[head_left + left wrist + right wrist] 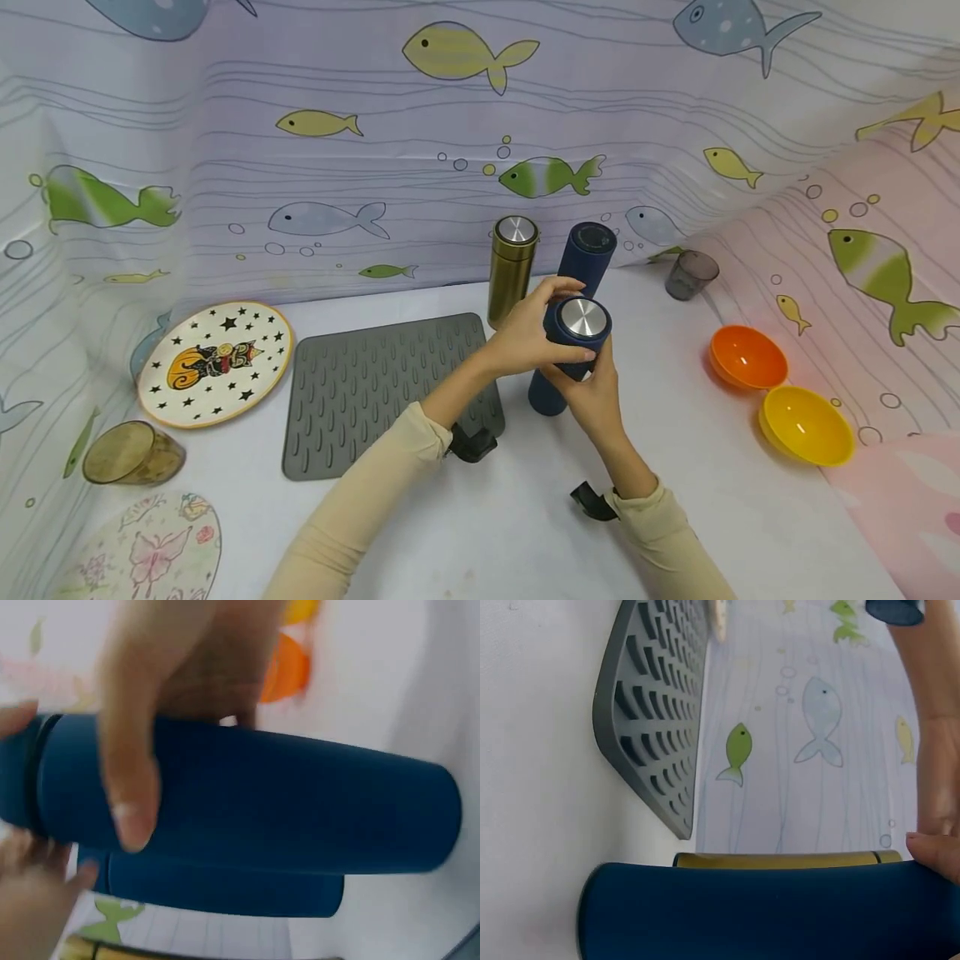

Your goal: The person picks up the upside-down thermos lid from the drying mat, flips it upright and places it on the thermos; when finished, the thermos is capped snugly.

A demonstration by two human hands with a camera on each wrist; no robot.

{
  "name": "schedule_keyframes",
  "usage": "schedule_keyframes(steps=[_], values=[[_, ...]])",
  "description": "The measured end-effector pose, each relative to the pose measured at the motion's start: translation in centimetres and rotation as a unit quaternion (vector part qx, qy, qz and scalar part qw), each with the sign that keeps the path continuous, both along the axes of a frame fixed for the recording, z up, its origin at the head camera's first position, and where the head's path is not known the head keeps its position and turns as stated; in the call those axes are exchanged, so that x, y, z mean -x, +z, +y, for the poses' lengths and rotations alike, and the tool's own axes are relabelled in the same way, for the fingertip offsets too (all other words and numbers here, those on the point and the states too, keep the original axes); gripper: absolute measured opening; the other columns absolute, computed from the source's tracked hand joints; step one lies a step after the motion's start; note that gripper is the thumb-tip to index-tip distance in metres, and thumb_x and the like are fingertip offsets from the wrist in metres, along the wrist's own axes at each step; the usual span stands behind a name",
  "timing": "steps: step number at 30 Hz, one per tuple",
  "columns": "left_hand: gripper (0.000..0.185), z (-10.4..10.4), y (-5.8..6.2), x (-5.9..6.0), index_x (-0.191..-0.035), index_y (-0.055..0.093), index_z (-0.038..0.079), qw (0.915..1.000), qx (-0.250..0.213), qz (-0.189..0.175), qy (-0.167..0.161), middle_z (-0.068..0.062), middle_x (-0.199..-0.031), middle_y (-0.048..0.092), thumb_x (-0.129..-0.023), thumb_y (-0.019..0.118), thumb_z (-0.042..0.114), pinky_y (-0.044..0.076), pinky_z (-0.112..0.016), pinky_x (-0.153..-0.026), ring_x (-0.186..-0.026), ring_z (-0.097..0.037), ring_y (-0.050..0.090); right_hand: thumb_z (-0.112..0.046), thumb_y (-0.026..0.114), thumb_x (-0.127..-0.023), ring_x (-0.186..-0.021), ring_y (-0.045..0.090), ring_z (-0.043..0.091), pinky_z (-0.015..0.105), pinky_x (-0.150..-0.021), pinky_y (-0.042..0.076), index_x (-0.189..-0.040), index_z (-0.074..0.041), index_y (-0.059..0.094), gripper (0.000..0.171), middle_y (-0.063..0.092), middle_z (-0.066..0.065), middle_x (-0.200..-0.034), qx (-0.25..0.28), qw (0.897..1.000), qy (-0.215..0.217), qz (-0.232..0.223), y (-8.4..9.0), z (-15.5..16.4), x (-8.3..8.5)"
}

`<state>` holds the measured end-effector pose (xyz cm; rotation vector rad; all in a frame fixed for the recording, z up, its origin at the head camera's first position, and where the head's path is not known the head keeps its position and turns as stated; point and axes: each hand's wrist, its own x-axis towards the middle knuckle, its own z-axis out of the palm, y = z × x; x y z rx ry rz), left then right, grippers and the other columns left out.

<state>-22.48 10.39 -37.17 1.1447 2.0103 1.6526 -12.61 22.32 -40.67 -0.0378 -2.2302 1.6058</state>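
Observation:
A dark blue thermos (547,396) with a silver-topped lid (584,317) stands between both hands. My left hand (527,332) holds the lid, thumb in front and fingers behind. Just below, my right hand (596,398) grips the upper body; its thumb lies across the blue side in the left wrist view. The thermos body (765,915) fills the bottom of the right wrist view, its base close over the white table. Behind it stands a second blue thermos (590,250), partly hidden by the hands. A gold thermos (510,279) is left of that one.
A grey ridged mat (360,392) lies left of the thermos. Farther left are a star-patterned plate (180,350), an amber cup (135,454) and a butterfly plate (157,546). To the right sit a dark cup (692,275), an orange bowl (748,358) and a yellow bowl (806,425).

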Motion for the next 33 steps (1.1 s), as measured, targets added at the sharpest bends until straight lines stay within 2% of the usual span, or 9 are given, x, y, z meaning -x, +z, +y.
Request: schedule_keyframes(steps=[4, 9, 11, 14, 20, 24, 29, 31, 33], values=[[0.092, -0.1, -0.1, -0.1, -0.153, 0.028, 0.008, 0.9986, -0.014, -0.031, -0.041, -0.011, -0.159, 0.031, -0.075, 0.078, 0.005, 0.029, -0.048, -0.119, -0.146, -0.023, 0.031, 0.004, 0.077, -0.080, -0.127, 0.049, 0.036, 0.051, -0.103, 0.042, -0.147, 0.003, 0.030, 0.081, 0.046, 0.026, -0.141, 0.009, 1.000, 0.001, -0.006, -0.5, 0.2, 0.0], [0.085, -0.1, -0.2, -0.2, -0.146, 0.041, 0.011, 0.9988, 0.049, -0.002, -0.003, -0.009, -0.142, 0.050, -0.075, 0.086, 0.019, 0.043, -0.038, -0.108, -0.129, -0.021, 0.050, 0.000, 0.079, -0.080, -0.131, 0.047, 0.030, 0.051, -0.107, 0.039, -0.149, -0.005, 0.031, 0.084, 0.048, 0.019, -0.143, 0.012, 1.000, 0.005, -0.003, -2.9, 1.0, 0.7], [0.077, -0.3, -0.1, 0.1, -0.144, 0.043, 0.011, 0.9983, 0.043, -0.018, -0.034, -0.009, -0.138, 0.053, -0.078, 0.082, 0.014, 0.042, -0.038, -0.109, -0.128, -0.021, 0.051, -0.003, 0.080, -0.080, -0.128, 0.049, 0.028, 0.048, -0.105, 0.041, -0.148, -0.008, 0.033, 0.083, 0.050, 0.016, -0.141, 0.012, 1.000, 0.009, 0.002, -3.4, 1.2, 0.8], [0.087, -0.7, 0.1, 0.5, -0.151, 0.035, 0.013, 0.9958, 0.053, -0.030, -0.068, -0.009, -0.149, 0.043, -0.078, 0.081, 0.011, 0.033, -0.046, -0.116, -0.139, -0.021, 0.040, -0.003, 0.080, -0.080, -0.126, 0.052, 0.028, 0.046, -0.102, 0.043, -0.148, -0.008, 0.031, 0.084, 0.050, 0.016, -0.142, 0.020, 1.000, 0.012, -0.004, -3.1, 1.1, 0.7], [0.082, -0.4, -0.1, -0.5, -0.143, 0.043, 0.011, 0.9979, 0.048, 0.023, 0.036, -0.005, -0.142, 0.048, -0.074, 0.087, 0.022, 0.033, -0.043, -0.117, -0.136, -0.020, 0.043, 0.001, 0.079, -0.081, -0.133, 0.045, 0.035, 0.054, -0.110, 0.036, -0.148, -0.002, 0.031, 0.083, 0.045, 0.023, -0.145, 0.015, 1.000, -0.005, -0.011, -2.1, 0.8, 0.4], [0.077, -0.7, -0.3, -0.4, -0.144, 0.040, 0.008, 0.9996, 0.012, -0.023, 0.005, -0.008, -0.147, 0.045, -0.078, 0.080, 0.011, 0.025, -0.051, -0.120, -0.143, -0.023, 0.036, -0.005, 0.081, -0.080, -0.132, 0.047, 0.028, 0.052, -0.107, 0.039, -0.149, -0.009, 0.032, 0.084, 0.048, 0.015, -0.144, 0.021, 1.000, -0.006, -0.011, -3.4, 1.2, 0.8], [0.088, -0.4, -0.3, -0.8, -0.144, 0.040, 0.008, 0.9964, 0.071, 0.032, 0.033, -0.006, -0.141, 0.050, -0.074, 0.087, 0.030, 0.036, -0.046, -0.114, -0.133, -0.021, 0.045, -0.001, 0.078, -0.081, -0.134, 0.044, 0.031, 0.055, -0.110, 0.035, -0.148, -0.006, 0.031, 0.082, 0.047, 0.018, -0.144, 0.029, 0.999, 0.014, 0.005, -3.5, 1.1, 0.7], [0.081, -0.4, -0.3, -0.6, -0.141, 0.044, 0.007, 0.9981, 0.057, 0.023, 0.008, -0.009, -0.134, 0.055, -0.075, 0.086, 0.024, 0.040, -0.045, -0.110, -0.126, -0.023, 0.051, -0.001, 0.079, -0.081, -0.134, 0.044, 0.031, 0.057, -0.110, 0.035, -0.149, -0.006, 0.031, 0.083, 0.047, 0.020, -0.144, 0.025, 0.999, 0.019, 0.014, -3.5, 1.1, 0.6], [0.074, -0.7, -0.2, -0.1, -0.142, 0.044, 0.007, 0.9985, 0.023, -0.023, -0.044, -0.012, -0.137, 0.055, -0.077, 0.081, 0.009, 0.041, -0.046, -0.110, -0.127, -0.024, 0.051, -0.003, 0.079, -0.081, -0.134, 0.044, 0.029, 0.055, -0.111, 0.034, -0.149, -0.008, 0.032, 0.083, 0.047, 0.019, -0.144, 0.019, 0.999, 0.022, 0.011, -3.5, 0.9, 0.6]])
